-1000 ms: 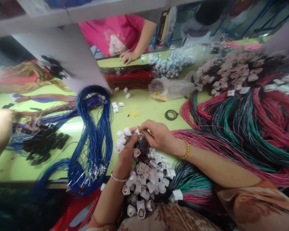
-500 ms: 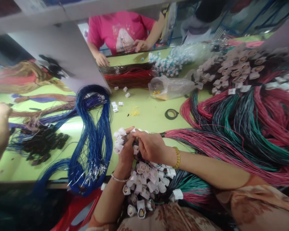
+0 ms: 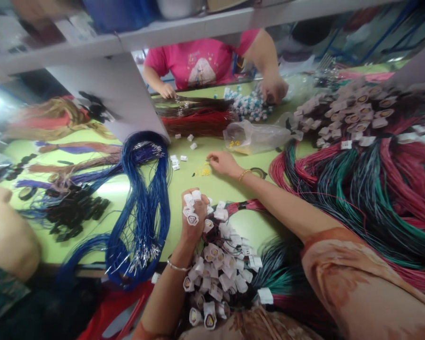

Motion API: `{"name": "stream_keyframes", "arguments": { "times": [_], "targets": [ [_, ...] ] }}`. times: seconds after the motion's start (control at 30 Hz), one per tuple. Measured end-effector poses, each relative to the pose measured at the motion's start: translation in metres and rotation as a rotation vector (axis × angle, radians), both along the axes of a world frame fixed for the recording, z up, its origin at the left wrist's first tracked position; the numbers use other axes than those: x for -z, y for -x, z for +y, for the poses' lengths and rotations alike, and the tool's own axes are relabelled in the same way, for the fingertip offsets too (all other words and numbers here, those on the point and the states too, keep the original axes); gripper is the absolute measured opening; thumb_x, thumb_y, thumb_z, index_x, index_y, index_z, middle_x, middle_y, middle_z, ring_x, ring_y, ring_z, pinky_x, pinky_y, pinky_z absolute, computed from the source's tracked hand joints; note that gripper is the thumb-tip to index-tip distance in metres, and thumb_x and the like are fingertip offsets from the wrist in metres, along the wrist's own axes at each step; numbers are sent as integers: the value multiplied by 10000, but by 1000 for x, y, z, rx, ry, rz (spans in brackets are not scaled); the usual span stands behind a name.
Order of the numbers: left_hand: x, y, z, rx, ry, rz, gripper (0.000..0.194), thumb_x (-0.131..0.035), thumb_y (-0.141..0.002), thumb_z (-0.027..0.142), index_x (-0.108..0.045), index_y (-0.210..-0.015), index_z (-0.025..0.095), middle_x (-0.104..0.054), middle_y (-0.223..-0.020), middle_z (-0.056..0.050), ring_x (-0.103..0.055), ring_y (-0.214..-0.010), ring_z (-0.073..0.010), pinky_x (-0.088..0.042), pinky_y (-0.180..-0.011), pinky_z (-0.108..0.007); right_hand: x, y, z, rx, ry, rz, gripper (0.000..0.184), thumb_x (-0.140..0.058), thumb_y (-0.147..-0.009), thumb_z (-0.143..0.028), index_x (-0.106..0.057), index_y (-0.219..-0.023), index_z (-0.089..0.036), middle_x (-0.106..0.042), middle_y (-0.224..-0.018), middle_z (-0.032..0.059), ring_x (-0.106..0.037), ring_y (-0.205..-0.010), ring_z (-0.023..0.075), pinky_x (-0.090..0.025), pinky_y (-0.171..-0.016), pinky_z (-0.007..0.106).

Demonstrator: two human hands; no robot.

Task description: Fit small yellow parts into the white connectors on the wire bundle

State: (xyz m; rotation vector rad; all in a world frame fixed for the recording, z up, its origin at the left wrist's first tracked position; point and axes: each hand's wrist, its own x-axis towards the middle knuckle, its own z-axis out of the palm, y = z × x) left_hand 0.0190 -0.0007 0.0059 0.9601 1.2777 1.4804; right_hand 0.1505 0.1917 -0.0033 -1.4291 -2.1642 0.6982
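My left hand (image 3: pixel 193 231) is closed around several white plastic connectors (image 3: pixel 192 218), whose wires run back toward the right. Out over the green tabletop, my right hand (image 3: pixel 224 164) has its fingertips drawn together at the edge of a small scatter of yellow pieces (image 3: pixel 204 172). Whatever is between those fingertips is too small to make out. Below the left hand, near my body, hangs a large cluster of white connectors (image 3: pixel 216 269) on wires. A roll of black tape (image 3: pixel 260 172) lies partly hidden behind my right wrist.
Blue wire bundles (image 3: pixel 138 189) and black connectors (image 3: pixel 71 212) lie left. A clear bag (image 3: pixel 255 137) stands behind the yellow pieces. Pink, green and black wires (image 3: pixel 340 179) heap at right. A co-worker in a pink shirt (image 3: pixel 194 63) works opposite; another person's arm (image 3: pixel 10 231) is at left.
My right hand has left the connectors at my left hand and moved forward to the yellow pieces. The co-worker opposite has reached into the white and blue parts. The view has shifted slightly.
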Motion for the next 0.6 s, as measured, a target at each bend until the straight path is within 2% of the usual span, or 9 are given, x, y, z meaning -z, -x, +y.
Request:
{"name": "stream_keyframes", "arguments": {
  "times": [0.1, 0.2, 0.33, 0.4, 0.5, 0.6],
  "targets": [
    [-3, -2, -1, 2, 16, -105, 479, -561, -903, 680, -491, -1064, 235, -608, -694, 44, -307, -425, -60, -284, -425, -201, 6, 9, 12, -25, 37, -26, 212, -624, -848, -129, -769, -1001, -152, -785, -981, 96, -674, -879, 222, -476, -809, 305],
    [-8, -2, -1, -18, 67, -139, 438, -629, -885, 639, -531, -932, 214, -538, -612, 65, -321, -429, -57, -272, -419, -191, 7, 9, 16, -31, 46, -7, 114, -631, -819, -109, -734, -840, -156, -777, -963, 101, -673, -899, 224, -476, -817, 301],
    [-17, -4, -2, -30, 135, -188, 421, -752, -808, 570, -605, -885, 183, -600, -675, 36, -419, -479, -57, -330, -453, -190, 7, 0, 7, -11, 84, 99, 77, -573, -864, -123, -642, -852, -156, -759, -878, 82, -689, -775, 177, -509, -738, 270],
    [-20, -4, -4, -17, 160, -176, 386, -778, -794, 523, -644, -880, 171, -588, -641, 39, -452, -501, -64, -365, -486, -190, 7, -4, -1, 29, 201, 273, 65, -545, -877, -119, -579, -842, -163, -742, -800, 66, -685, -667, 152, -518, -647, 247],
    [-21, -4, -7, 6, 179, -151, 333, -805, -774, 444, -676, -909, 168, -645, -688, 17, -543, -568, -87, -423, -548, -204, 9, -10, -11, 88, 348, 545, 107, -583, -825, -88, -528, -817, -180, -694, -693, 16, -660, -570, 129, -514, -577, 224],
    [-22, -3, -7, 17, 183, -102, 292, -807, -766, 398, -708, -912, 165, -634, -657, 19, -577, -584, -105, -449, -570, -222, 9, -14, -14, 110, 249, 488, 123, -602, -784, -66, -591, -862, -161, -669, -658, -17, -634, -543, 118, -499, -594, 223]
  ]
}}
